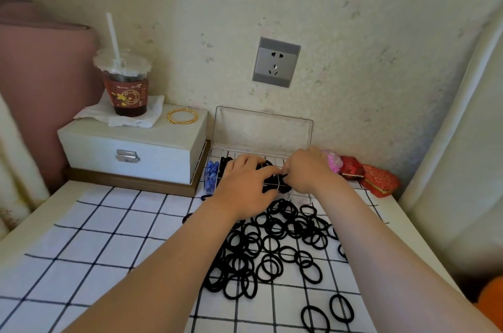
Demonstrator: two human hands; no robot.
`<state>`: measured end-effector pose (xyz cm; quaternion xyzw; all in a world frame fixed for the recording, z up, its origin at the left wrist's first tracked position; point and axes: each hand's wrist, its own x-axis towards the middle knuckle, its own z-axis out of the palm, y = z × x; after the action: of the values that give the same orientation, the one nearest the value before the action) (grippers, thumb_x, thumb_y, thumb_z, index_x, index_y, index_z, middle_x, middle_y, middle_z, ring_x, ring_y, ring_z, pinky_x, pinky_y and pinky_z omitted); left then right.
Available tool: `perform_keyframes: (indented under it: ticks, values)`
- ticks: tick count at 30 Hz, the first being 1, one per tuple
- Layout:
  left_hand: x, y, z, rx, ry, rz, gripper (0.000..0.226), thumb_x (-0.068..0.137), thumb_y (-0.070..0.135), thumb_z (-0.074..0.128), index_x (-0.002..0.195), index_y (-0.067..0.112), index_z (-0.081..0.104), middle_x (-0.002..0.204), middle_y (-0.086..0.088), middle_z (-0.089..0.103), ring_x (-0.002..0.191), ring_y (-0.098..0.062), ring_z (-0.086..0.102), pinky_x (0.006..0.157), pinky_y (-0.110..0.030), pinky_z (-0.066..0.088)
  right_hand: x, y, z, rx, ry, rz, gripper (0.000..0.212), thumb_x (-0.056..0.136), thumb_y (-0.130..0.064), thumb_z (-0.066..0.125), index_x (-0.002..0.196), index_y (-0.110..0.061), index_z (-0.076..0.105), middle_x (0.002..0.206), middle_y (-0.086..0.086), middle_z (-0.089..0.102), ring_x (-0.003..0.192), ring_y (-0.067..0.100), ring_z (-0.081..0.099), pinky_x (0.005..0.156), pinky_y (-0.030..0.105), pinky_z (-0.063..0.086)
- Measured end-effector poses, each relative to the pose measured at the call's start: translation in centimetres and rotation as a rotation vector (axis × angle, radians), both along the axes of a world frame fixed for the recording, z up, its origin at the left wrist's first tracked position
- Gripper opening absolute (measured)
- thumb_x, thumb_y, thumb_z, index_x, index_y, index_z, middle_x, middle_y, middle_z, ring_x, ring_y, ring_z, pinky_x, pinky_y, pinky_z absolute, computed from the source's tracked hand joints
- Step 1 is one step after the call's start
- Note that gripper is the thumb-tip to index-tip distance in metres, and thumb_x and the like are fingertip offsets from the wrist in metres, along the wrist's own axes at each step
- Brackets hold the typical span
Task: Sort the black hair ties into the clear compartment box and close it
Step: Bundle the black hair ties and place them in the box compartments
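Note:
A clear compartment box [299, 198] stands against the wall with its lid [262, 128] raised upright. Black hair ties fill some of its compartments [275, 187]; blue items [211, 173] sit in the left one. A loose pile of black hair ties [272, 245] lies on the checked cloth in front of the box. Both hands hover over the box's middle. My left hand [245, 183] rests palm down with fingers pressing on ties inside. My right hand [307, 169] pinches black ties at a compartment divider.
A white jewellery box [136, 147] stands at the left, carrying a drink cup [126, 85] with a straw and gold bangles [181, 116]. Pink ties [333, 161] and red pouches [378, 180] lie right of the clear box. A wall socket [276, 61] is above.

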<state>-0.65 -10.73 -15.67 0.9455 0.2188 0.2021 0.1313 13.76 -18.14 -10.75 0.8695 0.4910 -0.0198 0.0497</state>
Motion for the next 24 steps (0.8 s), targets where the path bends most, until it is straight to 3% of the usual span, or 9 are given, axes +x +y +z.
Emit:
perform_keyframes:
  ticks: [3,5,8,12,14,17,19,21,24]
  values:
    - [0.2,-0.1,0.1,0.006,0.028,-0.007,0.053,0.091,0.053,0.051,0.142,0.046,0.041,0.151,0.005,0.034,0.141,-0.017,0.019,0.114,-0.038,0.011,0.8,-0.7,0.6,0.046,0.224,0.024,0.026,0.093,-0.021,0.059,0.113,-0.026,0.075,0.113,0.004,0.07,0.115,0.027,0.058,0.1,0.042,0.049]
    - [0.2,-0.2,0.1,-0.001,0.038,-0.002,0.052,0.092,0.053,0.051,0.142,0.046,0.04,0.152,0.004,0.034,0.141,-0.018,0.018,0.115,-0.039,0.011,1.1,-1.6,1.3,0.136,0.377,0.025,0.032,0.095,-0.023,0.063,0.126,-0.023,0.069,0.133,0.003,0.065,0.125,0.023,0.057,0.107,0.03,0.042]
    - [0.3,-0.2,0.3,-0.012,0.057,-0.003,0.052,0.092,0.053,0.05,0.143,0.045,0.04,0.153,0.004,0.033,0.142,-0.019,0.018,0.117,-0.041,0.012,1.7,-2.7,1.9,0.252,0.425,0.011,0.036,0.099,-0.018,0.058,0.134,-0.024,0.063,0.146,-0.002,0.054,0.135,0.016,0.049,0.099,0.016,0.031]
    - [0.3,-0.4,0.3,-0.051,0.048,0.001,0.053,0.093,0.051,0.051,0.144,0.043,0.04,0.153,0.005,0.033,0.142,-0.018,0.019,0.119,-0.042,0.013,1.1,-3.9,1.8,0.33,0.388,0.042,0.042,0.099,-0.003,0.044,0.125,-0.023,0.07,0.138,-0.001,0.061,0.107,0.007,0.063,0.092,0.015,0.04]
    - [0.2,-0.5,0.3,-0.051,0.043,0.004,0.056,0.092,0.05,0.053,0.146,0.04,0.038,0.153,0.005,0.034,0.142,-0.018,0.02,0.117,-0.04,0.013,0.1,-4.4,1.3,0.301,0.33,0.126,0.04,0.093,-0.008,0.043,0.111,-0.023,0.076,0.122,-0.002,0.071,0.085,0.003,0.063,0.089,0.021,0.047]
    - [0.1,-0.6,0.2,-0.047,0.033,0.004,0.061,0.091,0.047,0.054,0.148,0.036,0.035,0.154,0.006,0.034,0.141,-0.017,0.023,0.116,-0.038,0.015,-0.9,-4.5,0.3,0.145,0.093,0.256,0.038,0.078,-0.034,0.034,0.071,-0.022,0.069,0.085,-0.001,0.072,0.094,0.016,0.063,0.109,0.044,0.035]
    - [0.0,-0.6,0.1,-0.05,0.036,0.006,0.064,0.091,0.046,0.055,0.149,0.034,0.033,0.155,0.006,0.032,0.142,-0.016,0.022,0.116,-0.038,0.014,-1.2,-4.3,-0.4,0.052,0.027,0.261,0.049,0.076,-0.041,0.028,0.08,-0.024,0.074,0.099,-0.005,0.073,0.125,0.014,0.052,0.119,0.048,0.015]
    - [0.0,-0.6,0.0,-0.049,0.045,0.005,0.065,0.09,0.046,0.055,0.15,0.035,0.032,0.155,0.006,0.031,0.143,-0.016,0.02,0.117,-0.038,0.013,-1.1,-3.9,-0.7,0.022,0.03,0.256,0.057,0.077,-0.042,0.025,0.093,-0.026,0.077,0.116,-0.01,0.071,0.138,0.01,0.039,0.121,0.05,0.006]
    - [0.0,-0.6,0.0,-0.045,0.042,-0.004,0.064,0.089,0.045,0.056,0.149,0.036,0.033,0.154,0.006,0.032,0.142,-0.016,0.02,0.117,-0.039,0.015,-0.6,-3.9,-0.2,0.131,0.2,0.227,0.042,0.079,-0.036,0.036,0.084,-0.023,0.076,0.106,-0.006,0.073,0.125,0.016,0.054,0.116,0.045,0.026]
